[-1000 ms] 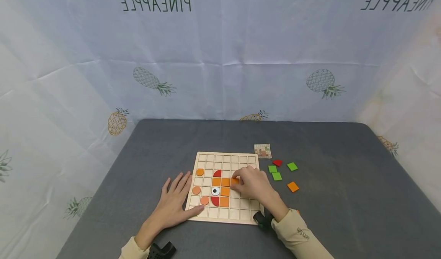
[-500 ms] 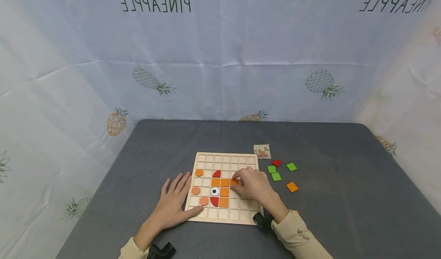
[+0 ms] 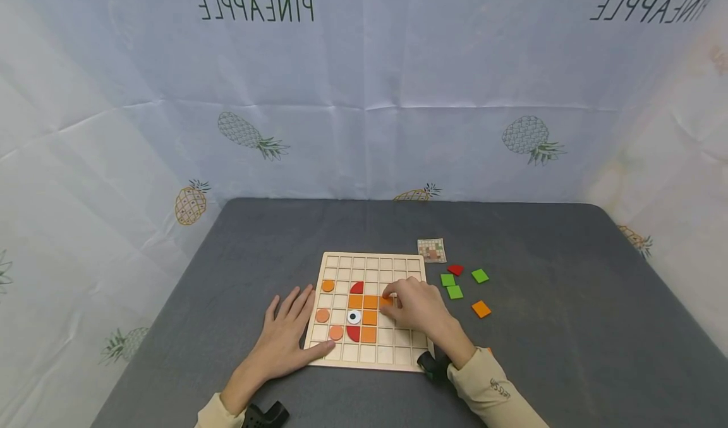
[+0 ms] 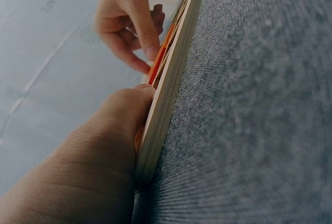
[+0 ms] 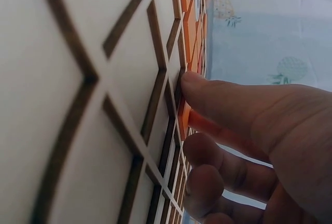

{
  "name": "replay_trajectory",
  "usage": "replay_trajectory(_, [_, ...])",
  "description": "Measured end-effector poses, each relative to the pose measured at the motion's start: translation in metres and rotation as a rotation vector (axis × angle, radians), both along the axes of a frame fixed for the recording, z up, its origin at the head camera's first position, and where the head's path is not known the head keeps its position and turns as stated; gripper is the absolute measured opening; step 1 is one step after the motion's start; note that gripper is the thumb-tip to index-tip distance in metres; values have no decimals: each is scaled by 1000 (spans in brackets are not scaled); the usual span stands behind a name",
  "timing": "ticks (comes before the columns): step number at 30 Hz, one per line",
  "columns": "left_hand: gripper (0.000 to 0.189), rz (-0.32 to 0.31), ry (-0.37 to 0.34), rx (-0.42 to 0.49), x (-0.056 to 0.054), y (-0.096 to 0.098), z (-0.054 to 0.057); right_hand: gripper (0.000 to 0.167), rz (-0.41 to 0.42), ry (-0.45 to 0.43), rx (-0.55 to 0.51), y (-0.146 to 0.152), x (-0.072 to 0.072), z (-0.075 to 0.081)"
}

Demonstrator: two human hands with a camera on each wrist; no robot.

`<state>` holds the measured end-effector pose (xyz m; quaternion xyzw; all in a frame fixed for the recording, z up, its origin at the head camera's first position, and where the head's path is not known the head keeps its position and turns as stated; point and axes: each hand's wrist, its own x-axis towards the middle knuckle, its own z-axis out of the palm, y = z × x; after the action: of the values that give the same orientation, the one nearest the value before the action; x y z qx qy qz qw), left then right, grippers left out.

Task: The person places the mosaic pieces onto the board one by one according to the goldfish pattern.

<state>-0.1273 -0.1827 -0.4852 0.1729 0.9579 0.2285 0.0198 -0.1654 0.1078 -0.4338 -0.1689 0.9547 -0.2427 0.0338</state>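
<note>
"What is your right hand (image 3: pixel 418 305) holding?"

"You have an orange square (image 3: pixel 386 301) pinched between thumb and forefinger, with the gridded board (image 3: pixel 401 337) beneath your fingers."

"And your left hand (image 3: pixel 287 336)?"

"Your fingers lie spread wide at the board's left edge, thumb resting on it. Three green squares (image 3: pixel 447 280) lie to the right of your right fingers."

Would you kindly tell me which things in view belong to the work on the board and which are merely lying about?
Belongs to the job:
grid board, touched by the left hand
orange tile, pinched by the right hand
probably the loose green squares, red piece, loose orange square and picture card

Seemingly just surroundings:
pineapple-print cloth
dark tabletop
</note>
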Motion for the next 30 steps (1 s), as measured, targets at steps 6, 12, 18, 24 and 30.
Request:
replay_trajectory(6, [107, -3, 28, 18, 1, -1, -2, 19, -7, -11, 4, -1, 0, 1])
replay_trajectory(12, [106, -12, 11, 18, 0, -1, -1, 21, -29, -31, -8, 3, 2, 5])
replay_trajectory(18, [106, -10, -8, -1, 0, -1, 1, 24, -60, -32, -25, 12, 3, 10])
replay_trajectory(24, [106, -7, 1, 2, 0, -1, 1, 26, -69, -40, -6, 21, 5, 13])
replay_trajectory(30, [107, -8, -1, -5, 0, -1, -1, 29, -76, -38, 2, 34, 8, 16])
